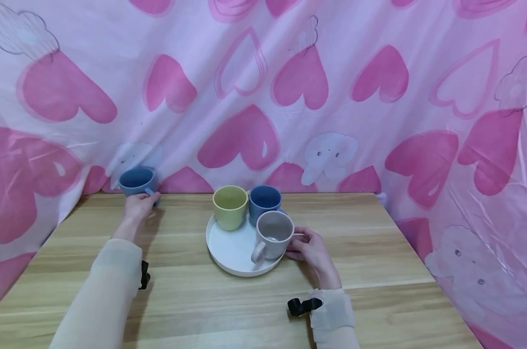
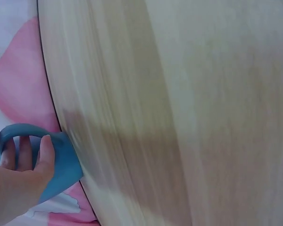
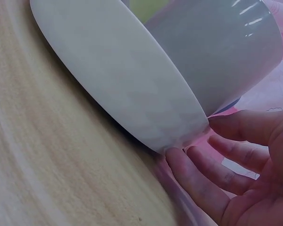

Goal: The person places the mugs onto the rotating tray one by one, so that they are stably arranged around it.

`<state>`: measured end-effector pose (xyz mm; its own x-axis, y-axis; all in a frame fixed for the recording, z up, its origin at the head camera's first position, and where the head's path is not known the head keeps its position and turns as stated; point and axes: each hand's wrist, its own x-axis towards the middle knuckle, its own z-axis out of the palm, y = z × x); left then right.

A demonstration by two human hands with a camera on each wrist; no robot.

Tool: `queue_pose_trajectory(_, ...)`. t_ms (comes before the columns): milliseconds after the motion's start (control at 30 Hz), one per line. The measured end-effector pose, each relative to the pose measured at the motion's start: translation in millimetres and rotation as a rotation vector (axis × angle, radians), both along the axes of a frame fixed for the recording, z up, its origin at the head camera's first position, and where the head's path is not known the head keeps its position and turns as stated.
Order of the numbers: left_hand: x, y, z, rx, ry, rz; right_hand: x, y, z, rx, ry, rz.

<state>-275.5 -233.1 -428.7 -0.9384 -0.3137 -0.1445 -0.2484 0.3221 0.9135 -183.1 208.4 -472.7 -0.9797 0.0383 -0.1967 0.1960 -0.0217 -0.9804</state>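
Observation:
At the far left of the table, my left hand (image 1: 139, 207) grips a blue mug (image 1: 137, 178) by its handle. The left wrist view shows fingers (image 2: 46, 153) through that handle (image 2: 28, 129). A round white tray (image 1: 228, 252) lies mid-table, and its right edge is pinched by my right hand (image 1: 312, 252). Thumb above and fingertips (image 3: 175, 157) below meet the tray's rim (image 3: 179, 94) in the right wrist view. Three mugs stand on the tray: a yellow-green mug (image 1: 230, 213), a dark blue mug (image 1: 265, 199) behind, and a light grey mug (image 1: 270, 237) in front at right.
The wooden table (image 1: 193, 310) ends at a back edge just behind the mugs. A pink heart-patterned cloth (image 1: 333, 140) hangs behind and along both sides. Each wrist carries a black mount, such as the one on the right sleeve (image 1: 303, 306).

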Motion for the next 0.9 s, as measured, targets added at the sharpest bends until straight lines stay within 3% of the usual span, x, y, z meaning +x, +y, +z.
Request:
queue_pose_trajectory(133, 1.9, -1.4, -0.2, -0.025, 0.006, -0.004, 1.1, 0, -0.5, 0.002, -0.007, -0.003)
queue_pose_trajectory(433, 10.0, -14.9, 5.1, -0.292, 0.002, -0.083, -0.7, 0, -1.3, -0.010, 0.008, -0.021)
queue_pose_trajectory(700, 15.6, -27.1, 8.3, -0.365, -0.030, -0.154, -2.4, -1, 0.1, 0.036, 0.036, -0.058)
queue_pose_trajectory(900, 22.7, -43.5, 8.2, -0.341, -0.038, -0.140, -5.9, -7, -1.1, 0.030, 0.065, -0.066)
